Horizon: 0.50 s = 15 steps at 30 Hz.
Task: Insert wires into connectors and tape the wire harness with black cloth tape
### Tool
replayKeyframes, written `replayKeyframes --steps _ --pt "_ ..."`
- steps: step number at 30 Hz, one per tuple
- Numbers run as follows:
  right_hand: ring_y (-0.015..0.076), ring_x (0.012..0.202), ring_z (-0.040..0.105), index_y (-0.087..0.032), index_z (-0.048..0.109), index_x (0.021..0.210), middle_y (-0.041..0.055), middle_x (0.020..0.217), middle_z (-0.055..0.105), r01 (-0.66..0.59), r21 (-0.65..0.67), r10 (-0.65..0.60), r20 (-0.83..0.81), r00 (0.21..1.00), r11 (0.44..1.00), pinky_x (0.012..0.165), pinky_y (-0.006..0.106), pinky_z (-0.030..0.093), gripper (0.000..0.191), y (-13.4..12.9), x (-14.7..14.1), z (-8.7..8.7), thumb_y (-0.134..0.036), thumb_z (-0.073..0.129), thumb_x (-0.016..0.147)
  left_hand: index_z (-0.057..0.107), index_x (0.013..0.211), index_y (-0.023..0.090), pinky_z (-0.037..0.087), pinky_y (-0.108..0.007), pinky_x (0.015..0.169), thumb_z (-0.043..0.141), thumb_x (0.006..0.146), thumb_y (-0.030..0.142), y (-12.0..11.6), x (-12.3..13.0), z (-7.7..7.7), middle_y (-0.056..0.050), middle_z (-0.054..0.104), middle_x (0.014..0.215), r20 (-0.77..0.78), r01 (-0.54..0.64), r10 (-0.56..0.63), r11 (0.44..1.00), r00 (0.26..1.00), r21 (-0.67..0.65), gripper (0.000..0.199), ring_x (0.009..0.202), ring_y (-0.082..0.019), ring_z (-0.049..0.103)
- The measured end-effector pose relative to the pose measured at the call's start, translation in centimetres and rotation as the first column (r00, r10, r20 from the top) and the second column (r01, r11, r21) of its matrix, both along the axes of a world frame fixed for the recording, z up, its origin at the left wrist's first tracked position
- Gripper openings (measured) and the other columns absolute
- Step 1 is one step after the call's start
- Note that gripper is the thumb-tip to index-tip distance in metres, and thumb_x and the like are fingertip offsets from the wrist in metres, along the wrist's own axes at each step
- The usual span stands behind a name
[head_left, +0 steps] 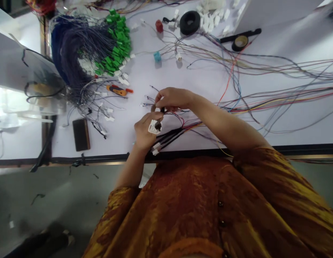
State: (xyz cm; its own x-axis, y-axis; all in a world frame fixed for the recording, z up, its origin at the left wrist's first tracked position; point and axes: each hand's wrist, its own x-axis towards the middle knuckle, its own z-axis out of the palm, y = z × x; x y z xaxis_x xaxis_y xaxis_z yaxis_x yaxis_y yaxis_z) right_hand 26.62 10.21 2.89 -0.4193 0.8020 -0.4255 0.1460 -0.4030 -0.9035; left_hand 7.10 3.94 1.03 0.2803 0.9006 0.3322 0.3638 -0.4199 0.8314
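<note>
My left hand (145,132) is closed round a white multi-slot connector (153,127) near the table's front edge. Dark wires or tape show at the connector's upper right side. Just above it, my right hand (173,98) is closed, its fingertips pinched at a small dark piece too hidden to name. Thin wires with small metal ends (146,104) stick out to the left of my fingers. Black-sleeved wires (170,135) run from below my hands to the right, with small white connectors (156,148) beside them.
A bundle of blue wires (66,46) with green connectors (119,43) lies at the upper left. Nearby are an orange-handled tool (116,90) and a dark phone-like object (81,134). Black tape (190,22), a teal connector (157,56) and long loose wires (284,95) lie farther right.
</note>
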Motion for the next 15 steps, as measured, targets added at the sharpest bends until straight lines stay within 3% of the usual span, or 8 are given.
replayKeyframes --steps 2,4,6,7,9,10,13,15 --pt "0.0036 0.038 0.029 -0.018 0.059 0.077 -0.0078 0.052 0.046 0.155 -0.039 -0.159 -0.130 0.979 0.987 0.035 0.017 0.019 0.013 -0.2 0.5 0.2 -0.012 0.067 0.085 0.077 0.089 0.020 0.061 -0.032 0.086 0.077 0.084 0.027 0.2 0.0 -0.1 -0.003 0.078 0.091 0.082 -0.022 0.021 1.000 0.996 0.012 0.009 0.087 -0.017 0.075" --pt "0.0027 0.039 0.024 -0.018 0.060 0.084 -0.0073 0.059 0.049 0.322 -0.062 -0.328 -0.208 0.922 0.945 0.035 0.017 0.019 0.008 -1.5 0.6 0.3 -0.012 0.059 0.090 0.076 0.089 0.018 0.062 -0.028 0.077 0.077 0.085 0.032 0.4 0.2 -0.1 -0.003 0.077 0.089 0.182 -0.104 0.115 0.992 0.977 -0.069 0.015 0.082 -0.016 0.075" --pt "0.0043 0.042 0.031 -0.018 0.063 0.101 -0.0049 0.069 0.055 0.438 0.041 -0.423 -0.190 0.886 0.898 0.038 0.018 0.030 0.011 -4.0 0.1 -0.1 -0.016 0.054 0.095 0.074 0.088 0.017 0.059 -0.023 0.063 0.076 0.085 0.038 0.6 0.6 -0.1 -0.004 0.077 0.092 0.240 -0.173 0.200 0.977 0.950 -0.127 0.021 0.074 -0.014 0.074" --pt "0.0065 0.047 0.041 -0.019 0.063 0.112 -0.0028 0.074 0.058 0.463 0.157 -0.443 -0.148 0.884 0.872 0.044 0.019 0.039 0.019 -5.7 -0.3 -0.5 -0.020 0.053 0.096 0.074 0.087 0.017 0.055 -0.020 0.055 0.075 0.086 0.040 0.7 0.8 0.0 -0.004 0.077 0.089 0.244 -0.202 0.233 0.968 0.941 -0.147 0.024 0.066 -0.012 0.072" --pt "0.0141 0.075 0.062 -0.020 0.061 0.127 0.0050 0.098 0.068 0.424 0.486 -0.478 -0.015 0.878 0.764 0.068 0.027 0.056 0.032 -9.1 -1.6 -1.9 -0.026 0.056 0.096 0.073 0.083 0.017 0.042 -0.018 0.041 0.070 0.090 0.044 1.0 1.3 0.2 -0.001 0.072 0.070 0.215 -0.235 0.278 0.950 0.936 -0.205 0.028 0.046 -0.007 0.060" --pt "0.0189 0.093 0.066 -0.020 0.060 0.131 0.0093 0.112 0.068 0.323 0.603 -0.443 0.057 0.895 0.730 0.082 0.033 0.058 0.036 -10.6 -2.2 -2.7 -0.026 0.056 0.096 0.072 0.081 0.017 0.037 -0.017 0.038 0.067 0.092 0.046 1.1 1.5 0.4 0.002 0.066 0.058 0.191 -0.232 0.281 0.942 0.940 -0.244 0.032 0.038 -0.006 0.053" --pt "0.0235 0.115 0.063 -0.021 0.066 0.121 0.0136 0.132 0.063 0.074 0.756 -0.305 0.170 0.937 0.650 0.097 0.040 0.056 0.030 -12.6 -3.0 -4.4 -0.021 0.050 0.096 0.070 0.080 0.017 0.040 -0.018 0.040 0.061 0.095 0.052 1.1 1.9 0.5 0.004 0.058 0.048 0.178 -0.187 0.254 0.927 0.951 -0.325 0.039 0.036 -0.007 0.052" --pt "0.0207 0.108 0.064 -0.020 0.068 0.107 0.0128 0.126 0.065 0.139 0.781 -0.352 0.109 0.930 0.609 0.094 0.037 0.056 0.021 -11.5 -2.5 -4.2 -0.021 0.049 0.097 0.069 0.086 0.018 0.052 -0.020 0.051 0.059 0.096 0.054 0.9 1.9 0.5 0.000 0.068 0.063 0.180 -0.181 0.241 0.938 0.954 -0.295 0.039 0.050 -0.011 0.066"
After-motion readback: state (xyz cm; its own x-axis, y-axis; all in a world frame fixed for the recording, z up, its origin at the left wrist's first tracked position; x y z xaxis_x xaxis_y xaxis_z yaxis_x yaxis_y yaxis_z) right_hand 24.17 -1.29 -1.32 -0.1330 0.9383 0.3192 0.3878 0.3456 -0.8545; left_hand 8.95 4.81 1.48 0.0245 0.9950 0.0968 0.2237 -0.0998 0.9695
